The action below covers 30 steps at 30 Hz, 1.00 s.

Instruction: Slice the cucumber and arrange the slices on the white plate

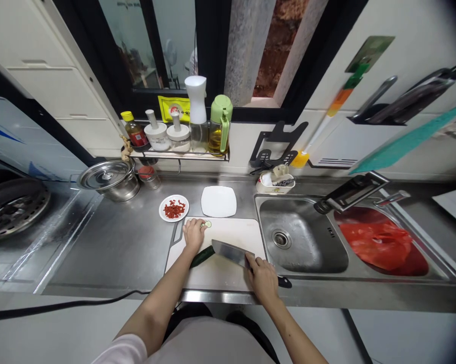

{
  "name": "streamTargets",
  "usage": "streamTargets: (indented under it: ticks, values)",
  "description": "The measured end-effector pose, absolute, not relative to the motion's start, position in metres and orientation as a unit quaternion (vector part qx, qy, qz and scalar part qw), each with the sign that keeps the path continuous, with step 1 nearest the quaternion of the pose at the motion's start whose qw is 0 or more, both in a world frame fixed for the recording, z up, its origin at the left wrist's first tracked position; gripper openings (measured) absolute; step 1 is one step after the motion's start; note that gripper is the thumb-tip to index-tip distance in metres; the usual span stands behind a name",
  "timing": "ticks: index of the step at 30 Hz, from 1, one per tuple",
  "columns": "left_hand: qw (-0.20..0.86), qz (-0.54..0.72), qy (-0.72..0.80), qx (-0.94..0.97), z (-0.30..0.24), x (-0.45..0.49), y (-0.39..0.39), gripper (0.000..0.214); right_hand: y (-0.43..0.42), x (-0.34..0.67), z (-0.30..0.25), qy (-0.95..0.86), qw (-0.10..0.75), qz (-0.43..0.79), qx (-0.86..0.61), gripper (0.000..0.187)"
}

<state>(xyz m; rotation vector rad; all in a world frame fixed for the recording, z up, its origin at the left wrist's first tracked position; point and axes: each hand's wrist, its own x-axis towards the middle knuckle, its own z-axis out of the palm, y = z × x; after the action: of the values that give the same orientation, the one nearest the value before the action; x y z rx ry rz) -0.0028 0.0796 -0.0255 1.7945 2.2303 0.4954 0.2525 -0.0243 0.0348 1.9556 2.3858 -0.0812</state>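
The right hand (264,277) is closed around the knife (233,254), thumb and fingers gripping where blade meets handle, with the black handle's end jutting out past the palm. The blade lies low over the board (246,232), its far end right at one end of the cucumber (202,257); whether they touch, I cannot tell. The cucumber lies slantwise on the board, just beside the left forearm. The left hand (193,235) is partly curled at the board's far left corner, fingertips at a pale slice (208,224); whether it pinches the slice is unclear. Beyond the board stand a white plate (218,201) and, left of it, a dish (162,208) of red pieces (174,209). The sink (304,255) is to the right.
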Motion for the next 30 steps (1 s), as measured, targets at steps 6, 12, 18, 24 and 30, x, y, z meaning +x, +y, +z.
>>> streamTargets:
  ticks: [6, 12, 18, 24, 30]
  values:
    - [0.124, 0.167, 0.766, 0.609, -0.026, -0.003, 0.081, 0.018, -0.023, 0.252, 0.032, 0.771, 0.030, -0.031, 0.635, 0.040]
    - [0.140, 0.194, 0.770, 0.592, -0.019, -0.004, 0.078, 0.016, -0.023, 0.250, 0.035, 0.767, 0.022, -0.045, 0.640, 0.039]
    - [0.173, 0.266, 0.769, 0.555, -0.013, -0.016, 0.051, 0.017, -0.022, 0.250, 0.038, 0.756, 0.037, -0.066, 0.650, 0.041]
    - [0.186, 0.286, 0.703, 0.624, -0.010, -0.015, 0.010, 0.018, -0.019, 0.243, 0.043, 0.736, 0.027, -0.111, 0.667, 0.041]
    - [0.197, 0.266, 0.653, 0.681, -0.006, -0.004, -0.012, 0.021, -0.017, 0.233, 0.048, 0.711, 0.011, -0.177, 0.681, 0.036]
